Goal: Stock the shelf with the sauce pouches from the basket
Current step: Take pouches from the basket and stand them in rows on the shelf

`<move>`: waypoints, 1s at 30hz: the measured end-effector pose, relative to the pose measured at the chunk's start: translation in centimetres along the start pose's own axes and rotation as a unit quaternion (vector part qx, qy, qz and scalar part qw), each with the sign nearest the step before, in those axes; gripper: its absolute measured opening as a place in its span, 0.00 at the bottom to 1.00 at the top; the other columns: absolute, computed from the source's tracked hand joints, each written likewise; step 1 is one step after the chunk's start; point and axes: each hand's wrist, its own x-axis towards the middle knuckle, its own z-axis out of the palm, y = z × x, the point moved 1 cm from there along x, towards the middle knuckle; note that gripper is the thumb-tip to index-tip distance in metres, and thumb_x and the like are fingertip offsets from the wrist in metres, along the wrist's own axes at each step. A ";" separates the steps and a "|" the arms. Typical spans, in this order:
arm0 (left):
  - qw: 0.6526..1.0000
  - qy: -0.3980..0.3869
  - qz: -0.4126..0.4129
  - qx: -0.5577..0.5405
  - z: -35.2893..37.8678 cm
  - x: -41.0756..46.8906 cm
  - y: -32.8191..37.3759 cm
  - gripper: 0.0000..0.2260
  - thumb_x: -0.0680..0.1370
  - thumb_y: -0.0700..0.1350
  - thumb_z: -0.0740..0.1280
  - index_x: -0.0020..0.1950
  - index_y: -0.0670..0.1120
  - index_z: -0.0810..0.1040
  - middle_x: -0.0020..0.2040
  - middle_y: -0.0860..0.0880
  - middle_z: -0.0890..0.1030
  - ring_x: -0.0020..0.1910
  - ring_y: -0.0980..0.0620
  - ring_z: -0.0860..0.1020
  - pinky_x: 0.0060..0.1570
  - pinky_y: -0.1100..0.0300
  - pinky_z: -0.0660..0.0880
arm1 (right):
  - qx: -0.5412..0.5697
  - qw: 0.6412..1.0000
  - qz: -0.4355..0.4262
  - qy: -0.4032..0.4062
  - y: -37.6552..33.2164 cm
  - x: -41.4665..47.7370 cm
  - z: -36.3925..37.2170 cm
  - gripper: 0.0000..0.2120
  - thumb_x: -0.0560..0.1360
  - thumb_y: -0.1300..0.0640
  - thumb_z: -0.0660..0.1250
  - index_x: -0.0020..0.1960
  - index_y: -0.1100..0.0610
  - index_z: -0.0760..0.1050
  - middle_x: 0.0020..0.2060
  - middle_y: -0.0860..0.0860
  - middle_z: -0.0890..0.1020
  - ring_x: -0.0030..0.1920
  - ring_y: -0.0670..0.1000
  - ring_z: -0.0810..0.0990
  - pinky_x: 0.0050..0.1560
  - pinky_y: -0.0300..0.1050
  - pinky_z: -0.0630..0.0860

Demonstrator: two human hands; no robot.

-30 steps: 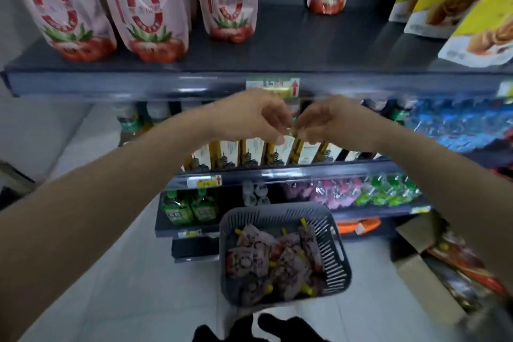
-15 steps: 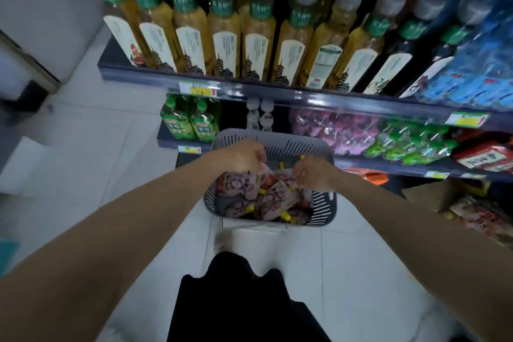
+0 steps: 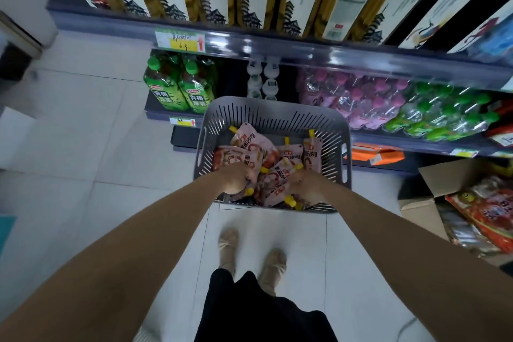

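Hands dropped deeper into basket; left hand and right hand both curl around pouches. Picking step; next, lift them out.

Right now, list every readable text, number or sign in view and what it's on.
"青梅绿茶": green bottle labels.
"茄沙司": sauce pouch in the basket; leading character unclear.
Handwritten digits, perhaps "6.9", plus a red up arrow: price tag on the shelf edge.
Tall bottle labels: print too blurred to read.
Lower price tags: too small.
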 end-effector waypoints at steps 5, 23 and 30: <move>0.997 -0.070 0.024 0.027 1.1 2.1 -0.4 0.21 0.77 0.32 0.57 0.66 0.49 0.74 0.70 0.45 0.71 0.65 0.45 0.71 0.54 0.61 0.67 | 0.049 0.998 0.032 0.000 0.0 1.5 0.9 0.17 0.78 0.56 0.58 0.65 0.60 0.72 0.62 0.59 0.76 0.60 0.57 0.75 0.61 0.50 0.73; 0.988 0.088 0.044 0.116 -2.2 2.7 -3.2 0.17 0.70 0.49 0.72 0.58 0.49 0.80 0.73 0.48 0.62 0.72 0.45 0.57 0.69 0.47 0.59 | 0.122 0.958 0.096 0.241 -1.0 1.6 -1.9 0.34 0.71 0.69 0.61 0.74 0.59 0.55 0.50 0.58 0.79 0.53 0.58 0.79 0.43 0.42 0.71; 0.981 0.062 0.003 -0.183 -6.1 -0.3 -1.7 0.15 0.72 0.45 0.71 0.56 0.39 0.79 0.55 0.40 0.81 0.56 0.43 0.79 0.58 0.49 0.74 | 0.102 0.959 0.050 0.259 -2.9 -2.0 -5.6 0.13 0.70 0.68 0.64 0.52 0.70 0.79 0.54 0.64 0.81 0.52 0.59 0.80 0.46 0.45 0.77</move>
